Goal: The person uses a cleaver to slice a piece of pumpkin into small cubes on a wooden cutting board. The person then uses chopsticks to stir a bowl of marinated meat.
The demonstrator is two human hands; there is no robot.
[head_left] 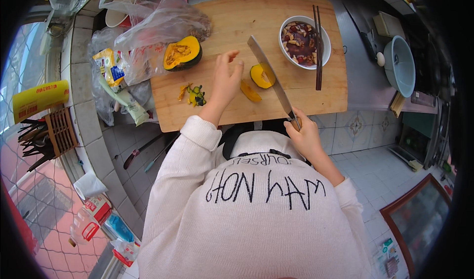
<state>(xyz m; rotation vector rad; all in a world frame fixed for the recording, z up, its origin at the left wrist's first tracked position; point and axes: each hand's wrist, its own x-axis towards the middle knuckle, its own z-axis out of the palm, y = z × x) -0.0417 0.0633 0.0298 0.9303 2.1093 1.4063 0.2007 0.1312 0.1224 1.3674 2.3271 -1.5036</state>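
Note:
My right hand (pixel 304 133) is closed round the handle of a kitchen knife (pixel 276 84) with a long, broad blade. The blade stands at the right side of a yellow pumpkin chunk (pixel 260 77) on the wooden cutting board (pixel 232 27); whether it touches the chunk I cannot tell. Beside the chunk lies a curved pumpkin slice (pixel 251 90). To the left of these, my left hand (pixel 228 79) is raised over the board, fingers bent but apart, holding nothing. A cut pumpkin half (pixel 182 53) with seeds rests farther left, near a small pile of green peelings (pixel 196 95).
On the board's right stands a white bowl (pixel 326 49) of dark liquid and food pieces, with chopsticks (pixel 317 46) across it. Plastic bags (pixel 158 19) crowd the left edge. A light blue basin (pixel 400 66) and an egg (pixel 380 59) are at right.

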